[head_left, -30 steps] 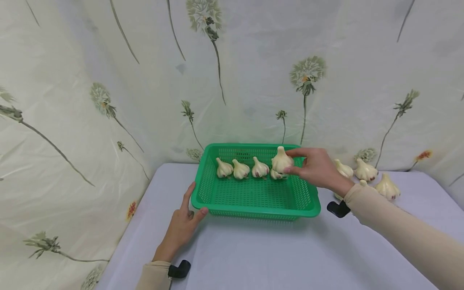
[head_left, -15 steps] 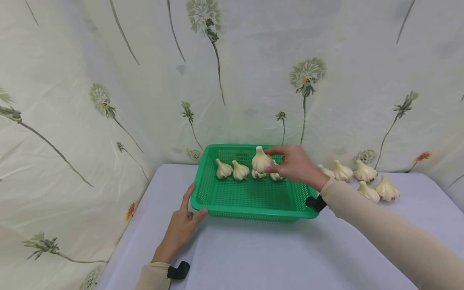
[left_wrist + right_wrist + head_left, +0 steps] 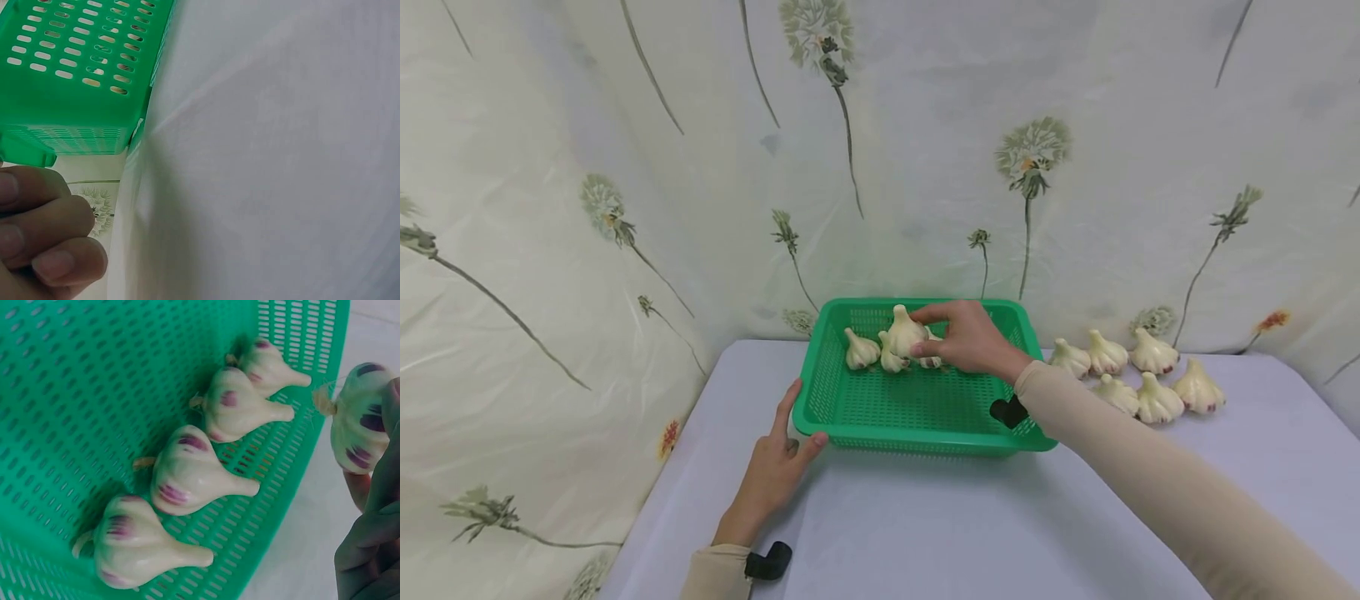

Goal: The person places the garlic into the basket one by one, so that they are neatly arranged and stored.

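In the head view my right hand (image 3: 970, 337) pinches a garlic bulb (image 3: 906, 333) between fingers and thumb, root end down, above the row in the green basket (image 3: 925, 437). That row has several garlic bulbs; the leftmost (image 3: 861, 350) shows fully, while the right hand and its bulb partly hide the others. The right wrist view shows the held bulb (image 3: 361, 422) apart from the row, one bulb (image 3: 137, 547) of which lies nearest. My left hand (image 3: 775, 471) holds the basket's front left corner, index finger along the side, thumb at the front rim; its other fingers (image 3: 69, 262) are curled.
Several more garlic bulbs (image 3: 1157, 400) sit in two rows on the white-covered table (image 3: 910, 533), right of the basket. A cloth with a dandelion print (image 3: 925, 167) hangs behind the table and at its left.
My right hand has carried the garlic bulb leftward over the row in the basket. The bulbs on the right have come into fuller view. My left hand keeps its place on the corner.
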The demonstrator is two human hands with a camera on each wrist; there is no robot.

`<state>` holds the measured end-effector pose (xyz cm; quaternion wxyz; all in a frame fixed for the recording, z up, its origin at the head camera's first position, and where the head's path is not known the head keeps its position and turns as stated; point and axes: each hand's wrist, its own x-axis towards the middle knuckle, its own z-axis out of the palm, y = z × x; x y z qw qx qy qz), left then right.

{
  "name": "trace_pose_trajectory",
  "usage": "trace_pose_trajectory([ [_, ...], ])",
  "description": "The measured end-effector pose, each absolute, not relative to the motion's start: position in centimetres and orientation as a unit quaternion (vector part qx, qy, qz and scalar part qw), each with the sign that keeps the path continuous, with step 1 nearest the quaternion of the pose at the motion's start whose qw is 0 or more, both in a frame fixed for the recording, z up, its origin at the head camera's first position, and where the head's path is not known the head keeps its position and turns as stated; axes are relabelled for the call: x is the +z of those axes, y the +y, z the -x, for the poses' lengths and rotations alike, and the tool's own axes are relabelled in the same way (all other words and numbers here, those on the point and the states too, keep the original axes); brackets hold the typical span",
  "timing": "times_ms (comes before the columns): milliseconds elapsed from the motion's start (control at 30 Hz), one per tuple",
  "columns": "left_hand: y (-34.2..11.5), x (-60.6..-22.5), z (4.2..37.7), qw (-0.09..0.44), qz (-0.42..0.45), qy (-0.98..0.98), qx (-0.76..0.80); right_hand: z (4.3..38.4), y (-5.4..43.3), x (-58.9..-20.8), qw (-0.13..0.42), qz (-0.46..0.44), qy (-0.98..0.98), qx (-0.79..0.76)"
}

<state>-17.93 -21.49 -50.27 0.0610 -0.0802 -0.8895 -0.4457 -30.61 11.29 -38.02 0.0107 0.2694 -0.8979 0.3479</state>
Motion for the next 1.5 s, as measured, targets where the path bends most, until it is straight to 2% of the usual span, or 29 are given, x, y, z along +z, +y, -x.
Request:
trace_pose_trajectory([
  [167, -21.5, -50.1, 17.9, 0.061, 0.084, -0.89, -0.445, 31.5, 10.1, -38.4, 0.002, -0.28, -0.892, 0.354],
  [433, -21.5, -50.3, 18.0, 0.061, 0.082, -0.89, -0.445, 32.4, 8.4, -39.5, -0.043, -0.311, -0.878, 0.362],
  [700, -21.5, -50.4, 18.1, 0.062, 0.085, -0.888, -0.447, 32.7, 7.1, -41.3, -0.052, -0.351, -0.869, 0.345],
  [1033, -21.6, -50.2, 18.0, 0.058, 0.079, -0.891, -0.442, 33.2, 5.6, -42.5, -0.103, -0.339, -0.866, 0.352],
  [1500, -21.7, -50.1, 18.1, 0.051, 0.081, -0.883, -0.46, 34.7, 4.5, -44.0, -0.107, -0.345, -0.88, 0.309],
])
